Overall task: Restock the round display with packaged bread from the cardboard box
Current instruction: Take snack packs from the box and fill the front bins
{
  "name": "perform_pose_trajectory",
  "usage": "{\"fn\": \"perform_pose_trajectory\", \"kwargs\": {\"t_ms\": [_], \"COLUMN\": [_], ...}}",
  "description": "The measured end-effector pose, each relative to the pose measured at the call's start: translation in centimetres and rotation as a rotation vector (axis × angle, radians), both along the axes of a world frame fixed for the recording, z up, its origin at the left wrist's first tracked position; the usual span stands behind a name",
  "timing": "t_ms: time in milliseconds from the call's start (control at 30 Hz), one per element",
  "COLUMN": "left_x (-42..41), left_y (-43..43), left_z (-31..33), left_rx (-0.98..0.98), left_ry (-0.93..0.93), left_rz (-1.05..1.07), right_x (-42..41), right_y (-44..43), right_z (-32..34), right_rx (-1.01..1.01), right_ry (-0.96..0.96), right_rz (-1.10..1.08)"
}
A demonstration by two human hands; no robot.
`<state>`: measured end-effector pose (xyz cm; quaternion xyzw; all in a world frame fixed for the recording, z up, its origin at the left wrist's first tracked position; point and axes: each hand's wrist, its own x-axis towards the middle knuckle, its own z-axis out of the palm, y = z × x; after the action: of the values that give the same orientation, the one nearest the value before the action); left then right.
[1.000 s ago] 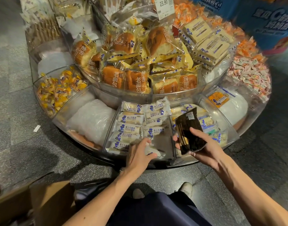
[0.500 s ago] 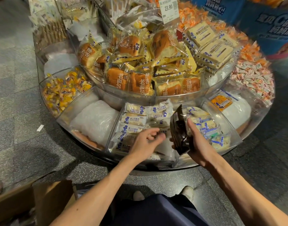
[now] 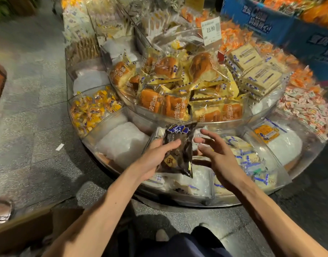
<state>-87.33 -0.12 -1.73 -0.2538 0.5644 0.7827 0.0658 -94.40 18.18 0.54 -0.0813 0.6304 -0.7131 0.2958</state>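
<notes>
My left hand (image 3: pixel 155 158) grips a dark chocolate bread packet (image 3: pixel 179 149), thumb across its front, above the front compartment of the round display (image 3: pixel 224 202). My right hand (image 3: pixel 215 154) hovers just right of the packet with spread, straight fingers and holds nothing. Under the packet lie small white and blue bread packs (image 3: pixel 189 184). The cardboard box (image 3: pixel 25 229) shows at the lower left by my legs; its contents are hidden.
The upper tier holds orange-yellow bread bags (image 3: pixel 178 89) and flat cream packets (image 3: pixel 256 71). Lower compartments hold yellow sweets (image 3: pixel 92 112), white plastic padding (image 3: pixel 122 141), blue and white packs (image 3: pixel 250 160). A price card (image 3: pixel 211 30) stands at the back. Grey floor lies left.
The dark packet has passed from my right hand to my left hand. My right hand has let go and opened beside it. The view has shifted closer to the display.
</notes>
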Motion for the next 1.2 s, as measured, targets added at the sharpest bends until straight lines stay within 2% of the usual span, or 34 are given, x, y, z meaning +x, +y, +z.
{"fn": "perform_pose_trajectory", "kwargs": {"t_ms": [133,200,333,500,567,667,700,800,1000,1100,1200], "left_x": [0.1,-0.2,0.2,1.6,2.2,2.8,3.1,4.4,5.8,6.6,7.6], "left_y": [-0.9,-1.5,-2.1,-3.2,-3.7,-4.8,-5.4,-7.8,-11.8,-13.9,-16.7], "left_z": [2.2,2.2,3.0,3.8,4.4,4.2,4.4,4.0,1.2,-0.3,-1.7], "left_rx": [-0.081,-0.021,0.150,0.243,0.207,0.014,0.007,0.126,0.011,0.070,0.070], "left_ry": [-0.065,-0.030,-0.013,0.112,0.117,0.105,0.090,0.009,-0.028,-0.101,-0.191], "left_rz": [0.008,0.020,0.279,0.422,0.540,0.667,0.695,0.713,0.640,0.730,0.660], "right_x": [-1.6,-2.4,-3.4,-4.6,-5.0,-5.7,-6.0,-6.0,-5.3,-3.7,-2.1], "right_y": [-1.2,-2.1,-4.1,-6.8,-8.0,-9.8,-10.4,-12.1,-15.4,-17.1,-18.7], "right_z": [0.5,0.8,1.7,2.6,3.0,3.3,3.4,3.2,1.0,-0.2,-3.2], "right_rx": [0.075,0.086,0.141,0.160,0.163,0.162,0.178,0.144,0.158,0.185,0.225], "right_ry": [-0.010,-0.037,-0.083,-0.039,0.005,0.097,0.132,0.117,0.045,-0.069,-0.113], "right_rz": [0.068,0.136,0.346,0.419,0.439,0.466,0.482,0.485,0.446,0.415,0.374]}}
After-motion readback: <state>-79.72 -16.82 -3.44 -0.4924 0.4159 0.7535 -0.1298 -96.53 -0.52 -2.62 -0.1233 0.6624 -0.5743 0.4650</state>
